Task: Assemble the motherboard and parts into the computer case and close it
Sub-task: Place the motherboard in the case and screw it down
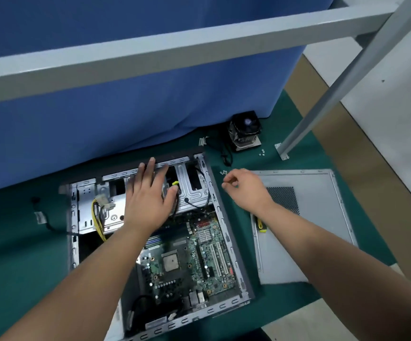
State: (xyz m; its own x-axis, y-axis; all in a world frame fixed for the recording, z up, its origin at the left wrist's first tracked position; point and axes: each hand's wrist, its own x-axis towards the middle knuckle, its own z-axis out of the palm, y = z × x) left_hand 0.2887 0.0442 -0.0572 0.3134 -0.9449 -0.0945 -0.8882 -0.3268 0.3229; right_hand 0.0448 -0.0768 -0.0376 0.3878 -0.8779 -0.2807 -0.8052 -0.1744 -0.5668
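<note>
Several screws (pixel 223 172) lie just beyond right fingers (pixel 227 184), seemingly untouched.

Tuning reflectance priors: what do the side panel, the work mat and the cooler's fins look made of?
Side panel: looks like sheet metal, matte pale grey, with folded edges and a punched vent grid.
Work mat: dark green, flat and non-glossy; probably rubber or vinyl, though the picture can't settle which.
CPU cooler: stacked shiny fins suggest aluminium under a black, likely plastic, fan.
</note>
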